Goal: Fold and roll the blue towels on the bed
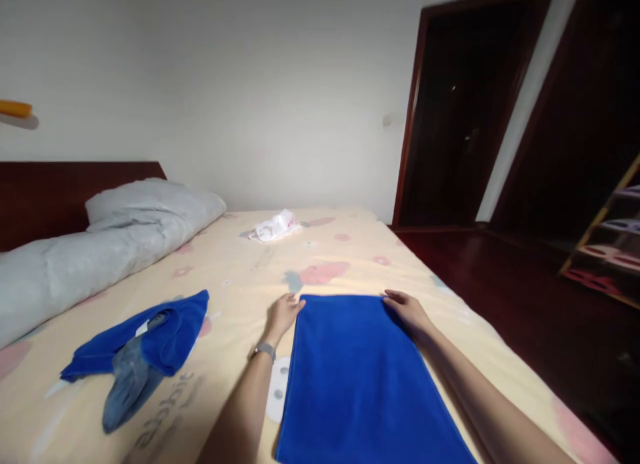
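A rectangular blue cloth [355,377] lies spread flat on the bed in front of me, its near end running out of view. At its far left corner, my left hand [286,314] pinches the edge between thumb and fingers; a watch [264,351] with a grey band is on that wrist. My right hand [407,312] grips the far right corner in the same way. To the left lies a crumpled blue garment [175,337] with a white label and a grey-blue part hanging out of it.
The bed's cream printed sheet [240,284] stretches all around. A rolled grey quilt [125,237] lies along the headboard [45,197] at left. Farther back sits a crumpled white plastic bag [276,225]. On the right are a dark door [460,117] and a shoe rack [607,231].
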Action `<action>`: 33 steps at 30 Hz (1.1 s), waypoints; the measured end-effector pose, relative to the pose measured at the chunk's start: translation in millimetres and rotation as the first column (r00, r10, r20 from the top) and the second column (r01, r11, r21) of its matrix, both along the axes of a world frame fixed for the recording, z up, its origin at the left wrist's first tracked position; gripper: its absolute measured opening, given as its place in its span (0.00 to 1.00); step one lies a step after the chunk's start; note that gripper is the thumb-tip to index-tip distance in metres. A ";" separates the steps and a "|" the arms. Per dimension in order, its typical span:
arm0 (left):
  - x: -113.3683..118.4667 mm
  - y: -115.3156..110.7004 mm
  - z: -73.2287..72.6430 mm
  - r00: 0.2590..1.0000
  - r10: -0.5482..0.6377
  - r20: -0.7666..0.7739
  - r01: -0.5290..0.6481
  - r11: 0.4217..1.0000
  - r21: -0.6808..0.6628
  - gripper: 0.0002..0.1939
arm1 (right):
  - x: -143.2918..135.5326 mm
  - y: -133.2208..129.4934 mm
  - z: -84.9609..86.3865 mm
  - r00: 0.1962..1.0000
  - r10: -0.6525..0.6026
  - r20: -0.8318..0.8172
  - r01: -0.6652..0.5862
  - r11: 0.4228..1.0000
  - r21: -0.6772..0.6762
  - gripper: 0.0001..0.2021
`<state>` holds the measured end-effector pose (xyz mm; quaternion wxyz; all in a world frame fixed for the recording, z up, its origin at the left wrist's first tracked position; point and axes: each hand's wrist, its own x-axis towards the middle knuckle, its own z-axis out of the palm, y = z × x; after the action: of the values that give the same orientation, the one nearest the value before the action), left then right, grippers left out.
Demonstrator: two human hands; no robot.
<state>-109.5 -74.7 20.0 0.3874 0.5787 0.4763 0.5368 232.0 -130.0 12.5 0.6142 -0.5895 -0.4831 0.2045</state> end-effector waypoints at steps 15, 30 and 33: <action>-11.4 -72.9 11.5 0.755 -0.137 -0.641 0.365 0.900 0.238 0.13 | -17.1 -63.5 16.0 0.886 0.126 0.446 -0.084 0.990 -0.112 0.18; -91.2 -248.1 -24.6 0.486 -0.195 -0.852 0.548 0.828 0.123 0.20 | -38.5 -291.9 -27.2 0.607 0.347 0.715 -0.241 0.938 -0.250 0.20; -89.3 -248.8 -9.2 0.507 -0.139 -0.851 0.508 0.846 0.165 0.17 | -50.4 -281.4 -0.3 0.579 0.329 0.746 -0.223 0.944 -0.243 0.19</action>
<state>-198.9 -323.5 10.9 0.0952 0.9037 0.3607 0.2100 181.6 -411.4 12.2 0.2679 -0.5734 -0.7725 0.0519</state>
